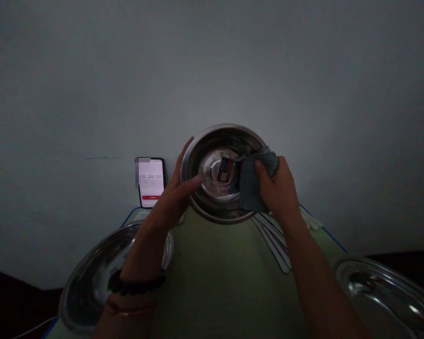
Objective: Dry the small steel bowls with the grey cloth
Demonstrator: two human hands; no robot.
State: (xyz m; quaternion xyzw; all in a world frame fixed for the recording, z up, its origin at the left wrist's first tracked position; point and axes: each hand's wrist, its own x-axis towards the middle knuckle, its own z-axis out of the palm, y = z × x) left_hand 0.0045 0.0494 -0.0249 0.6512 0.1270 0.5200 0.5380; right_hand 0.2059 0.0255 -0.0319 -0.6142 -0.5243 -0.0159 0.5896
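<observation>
Held up in front of the wall is a round metal bowl [212, 209], its inside turned toward me. My left hand [178, 193] grips the bowl's left rim, thumb over the inside edge and fingers behind. On the bowl's bottom shows a dark label [225, 169] with a red stripe. At the right rim, my right hand [279, 188] is closed on a grey-green cloth [252, 188]. The cloth lies over the rim and part of the inner wall. My right fingertips are hidden behind the cloth and bowl.
A phone [151, 183] showing a timer leans against the wall at left. One large metal basin [81, 273] stands on the green table [212, 282] at left, another shiny metal vessel [385, 292] at right. Several flat metal strips [273, 242] lie beneath my right forearm.
</observation>
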